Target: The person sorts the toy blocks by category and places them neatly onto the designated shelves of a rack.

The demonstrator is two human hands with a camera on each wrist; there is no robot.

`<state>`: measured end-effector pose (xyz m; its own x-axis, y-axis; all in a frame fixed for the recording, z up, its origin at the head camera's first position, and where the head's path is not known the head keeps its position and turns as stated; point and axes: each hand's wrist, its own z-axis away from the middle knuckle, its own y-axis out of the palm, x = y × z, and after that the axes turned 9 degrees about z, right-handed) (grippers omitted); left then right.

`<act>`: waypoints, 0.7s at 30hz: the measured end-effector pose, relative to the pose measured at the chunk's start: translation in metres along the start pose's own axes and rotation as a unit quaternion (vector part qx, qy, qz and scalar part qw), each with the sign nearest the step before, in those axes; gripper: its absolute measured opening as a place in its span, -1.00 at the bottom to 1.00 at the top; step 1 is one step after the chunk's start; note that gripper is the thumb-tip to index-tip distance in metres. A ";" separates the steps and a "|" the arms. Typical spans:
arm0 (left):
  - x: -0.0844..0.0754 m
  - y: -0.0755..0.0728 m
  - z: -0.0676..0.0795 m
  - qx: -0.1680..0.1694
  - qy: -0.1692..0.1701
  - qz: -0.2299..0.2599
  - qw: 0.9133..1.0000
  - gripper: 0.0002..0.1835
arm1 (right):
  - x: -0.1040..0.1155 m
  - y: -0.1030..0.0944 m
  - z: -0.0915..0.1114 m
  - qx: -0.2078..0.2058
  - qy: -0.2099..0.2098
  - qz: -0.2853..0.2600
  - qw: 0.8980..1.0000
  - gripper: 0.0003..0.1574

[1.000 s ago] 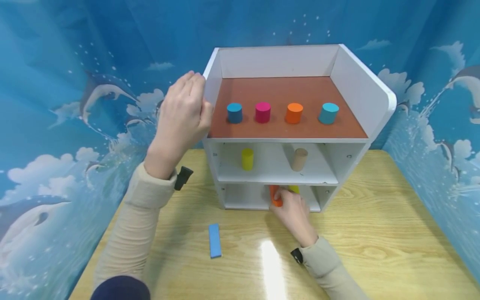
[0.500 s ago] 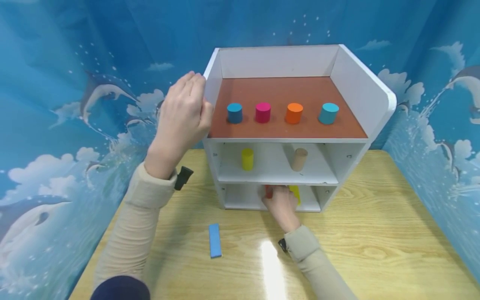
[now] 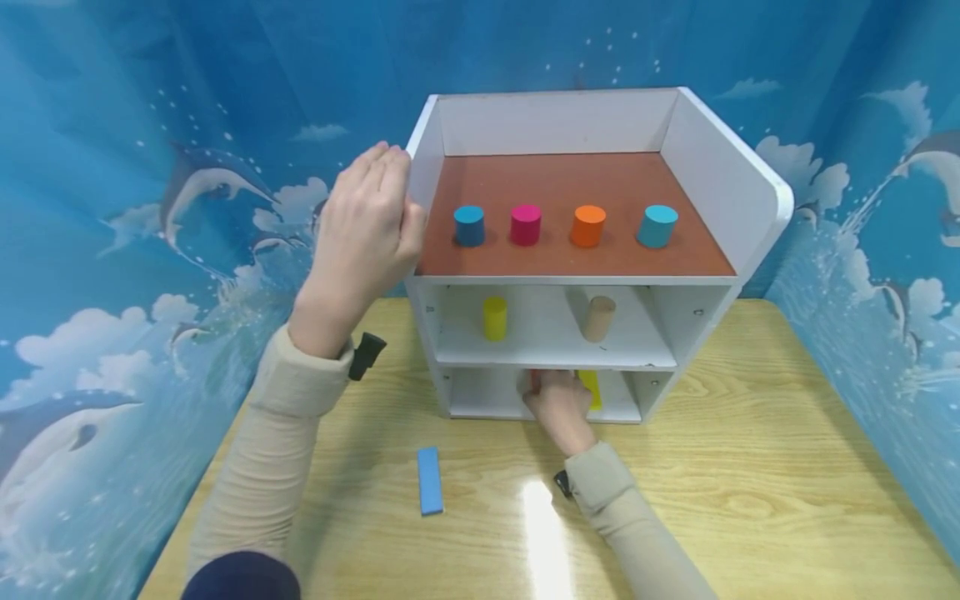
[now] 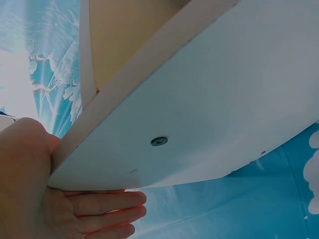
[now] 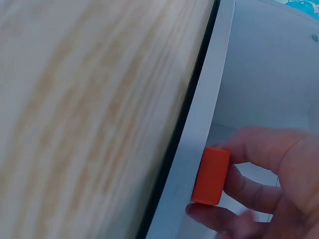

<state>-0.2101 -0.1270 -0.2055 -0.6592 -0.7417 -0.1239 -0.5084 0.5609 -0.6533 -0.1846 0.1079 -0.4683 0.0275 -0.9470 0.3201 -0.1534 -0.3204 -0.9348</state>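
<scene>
My left hand (image 3: 366,218) is at the upper left side panel of a white toy shelf (image 3: 727,158) in the head view. In the left wrist view the panel edge lies between thumb and straight fingers (image 4: 112,203). Inside the bottom compartment, my right hand (image 3: 561,407) holds an orange rectangular block (image 5: 212,177) by its sides, its end close to the front lip. The head view shows only a sliver of that block. Right beside the hand, a yellow block (image 3: 591,389) lies on the same level.
Blue, magenta, orange and turquoise cylinders (image 3: 657,227) stand on the brown top. A yellow cylinder (image 3: 495,319) and a tan cylinder (image 3: 598,320) stand on the middle level. On the wooden table (image 3: 750,467) lies a blue flat block (image 3: 430,482).
The right hand has moved left and deeper into the bottom compartment with the orange block, uncovering more of the yellow block. In the last half second it barely moves. The left hand stays put.
</scene>
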 end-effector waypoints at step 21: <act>0.000 0.000 0.000 0.002 -0.002 0.003 1.000 -0.50 | 0.002 0.000 -0.003 0.040 -0.009 0.024 0.999 -0.74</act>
<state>-0.2104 -0.1274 -0.2056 -0.6608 -0.7391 -0.1307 -0.5014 0.5643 -0.6559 -0.1871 0.1056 -0.4671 0.0406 -0.9612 0.2727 -0.0761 -0.2751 -0.9584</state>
